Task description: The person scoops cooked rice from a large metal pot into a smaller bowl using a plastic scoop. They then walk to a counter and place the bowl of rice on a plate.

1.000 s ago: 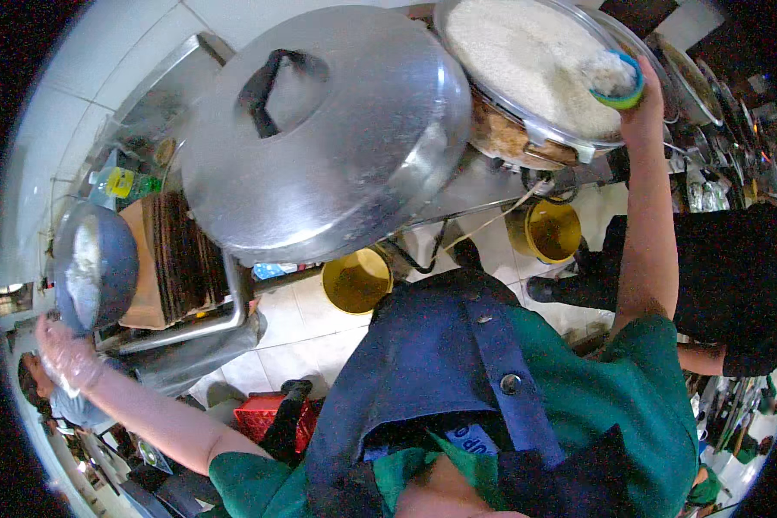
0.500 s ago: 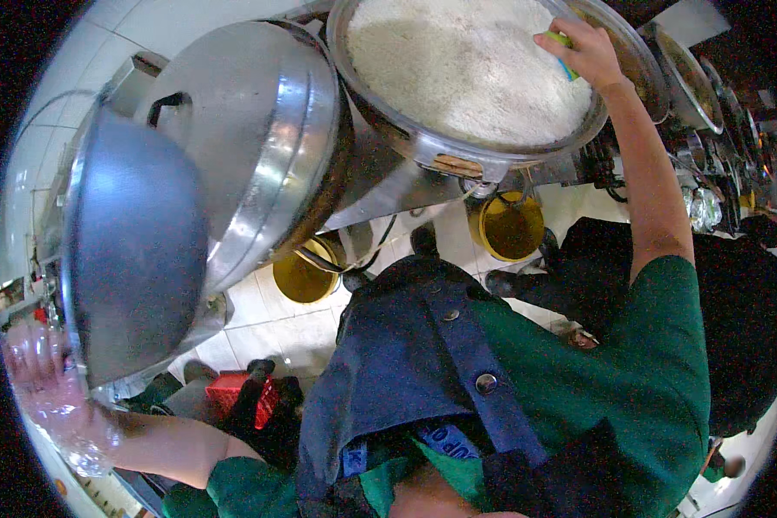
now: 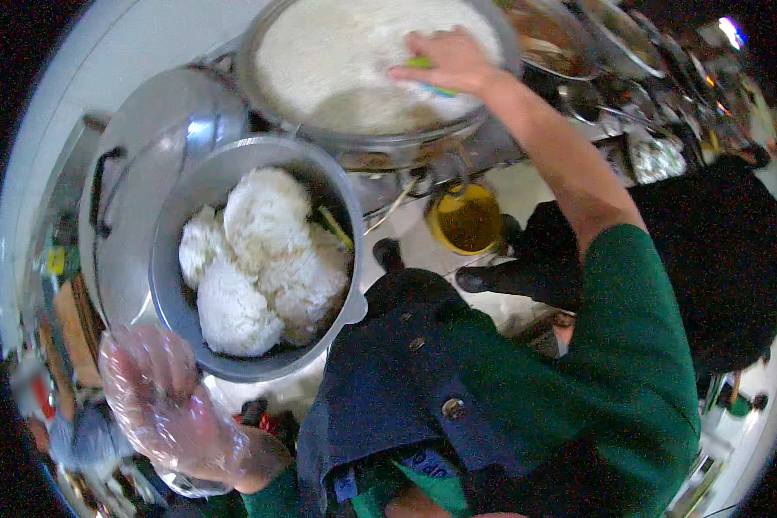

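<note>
My left hand (image 3: 160, 401), in a clear plastic glove, is at the near-left rim of a deep grey bowl (image 3: 252, 148) and appears to grip it; the hold is partly hidden. Inside the bowl sit several large clumps of white rice (image 3: 272, 220), with a thin yellow-green strip (image 3: 335, 228) along its right wall. My bare right hand (image 3: 453, 62) reaches over a wide metal pot filled with white, rice-like grains (image 3: 345, 52). Its fingers are closed on a small green-and-blue thing (image 3: 420, 63), mostly covered by them, close over the grains.
A big metal lid with a black handle (image 3: 105, 190) lies behind and left of the bowl. A yellow bucket (image 3: 466, 220) stands on the floor below the pot. More pans of food (image 3: 548, 39) line the upper right. A person in black (image 3: 708, 268) is close at my right.
The grey bowl has turned from showing its smooth side to showing the rice inside, moving right together with my left hand. My right hand still holds the small thing over the pot.
</note>
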`<state>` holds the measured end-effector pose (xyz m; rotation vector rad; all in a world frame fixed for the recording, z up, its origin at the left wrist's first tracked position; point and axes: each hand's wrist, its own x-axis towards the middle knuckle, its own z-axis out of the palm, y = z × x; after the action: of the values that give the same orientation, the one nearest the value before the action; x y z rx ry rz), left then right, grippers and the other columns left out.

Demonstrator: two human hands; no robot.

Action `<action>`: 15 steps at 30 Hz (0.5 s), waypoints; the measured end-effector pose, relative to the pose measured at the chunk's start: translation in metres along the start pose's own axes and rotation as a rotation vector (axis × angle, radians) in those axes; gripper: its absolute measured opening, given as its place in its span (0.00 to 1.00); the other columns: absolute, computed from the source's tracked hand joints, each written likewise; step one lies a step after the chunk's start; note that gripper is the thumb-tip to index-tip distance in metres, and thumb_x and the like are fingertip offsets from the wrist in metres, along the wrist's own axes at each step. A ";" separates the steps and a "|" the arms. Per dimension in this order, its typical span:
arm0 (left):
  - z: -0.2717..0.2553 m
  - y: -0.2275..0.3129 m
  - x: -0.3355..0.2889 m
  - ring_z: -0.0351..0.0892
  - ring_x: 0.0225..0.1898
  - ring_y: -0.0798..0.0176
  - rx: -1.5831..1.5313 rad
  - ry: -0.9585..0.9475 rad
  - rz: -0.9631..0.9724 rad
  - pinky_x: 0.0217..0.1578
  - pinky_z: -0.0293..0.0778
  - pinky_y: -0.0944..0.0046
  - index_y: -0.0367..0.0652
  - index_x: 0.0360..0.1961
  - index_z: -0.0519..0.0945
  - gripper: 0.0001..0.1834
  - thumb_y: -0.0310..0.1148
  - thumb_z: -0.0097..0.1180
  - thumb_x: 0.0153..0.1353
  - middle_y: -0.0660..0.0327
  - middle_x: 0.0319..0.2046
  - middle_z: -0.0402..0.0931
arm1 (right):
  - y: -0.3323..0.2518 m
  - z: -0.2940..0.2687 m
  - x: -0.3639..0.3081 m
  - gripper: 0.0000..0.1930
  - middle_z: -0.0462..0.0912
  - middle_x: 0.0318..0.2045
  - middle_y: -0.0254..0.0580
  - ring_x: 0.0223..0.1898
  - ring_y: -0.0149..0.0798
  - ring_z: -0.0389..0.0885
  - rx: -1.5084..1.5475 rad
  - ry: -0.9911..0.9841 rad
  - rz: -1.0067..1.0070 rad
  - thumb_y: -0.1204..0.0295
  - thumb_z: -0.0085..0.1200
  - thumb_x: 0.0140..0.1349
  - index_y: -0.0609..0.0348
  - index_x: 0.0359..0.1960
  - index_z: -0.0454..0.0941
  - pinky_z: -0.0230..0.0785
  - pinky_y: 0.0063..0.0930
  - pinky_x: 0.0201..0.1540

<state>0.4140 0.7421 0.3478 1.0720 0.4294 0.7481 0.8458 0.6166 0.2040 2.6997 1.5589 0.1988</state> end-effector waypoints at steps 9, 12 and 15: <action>0.012 -0.052 -0.054 0.55 0.20 0.73 0.169 0.179 -0.015 0.19 0.51 0.73 0.42 0.29 0.71 0.07 0.32 0.50 0.61 0.70 0.19 0.58 | -0.011 -0.022 -0.017 0.40 0.80 0.38 0.49 0.48 0.51 0.75 -0.112 -0.030 0.145 0.28 0.38 0.48 0.51 0.46 0.72 0.57 0.52 0.51; 0.029 -0.065 -0.060 0.56 0.21 0.74 0.242 0.341 -0.025 0.20 0.51 0.73 0.41 0.30 0.71 0.05 0.31 0.51 0.60 0.70 0.20 0.59 | -0.015 -0.021 -0.007 0.40 0.81 0.38 0.48 0.47 0.51 0.76 -0.023 -0.055 0.212 0.29 0.40 0.47 0.52 0.44 0.73 0.60 0.53 0.50; 0.039 -0.074 -0.056 0.57 0.21 0.74 0.249 0.405 -0.065 0.20 0.52 0.74 0.41 0.31 0.71 0.05 0.30 0.52 0.60 0.69 0.21 0.61 | -0.012 -0.013 0.002 0.37 0.81 0.35 0.48 0.44 0.49 0.78 -0.004 -0.019 0.156 0.31 0.43 0.46 0.53 0.40 0.73 0.64 0.47 0.48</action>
<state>0.4261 0.6564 0.2966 1.1311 0.9182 0.8716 0.8353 0.6241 0.2166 2.8120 1.3418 0.1771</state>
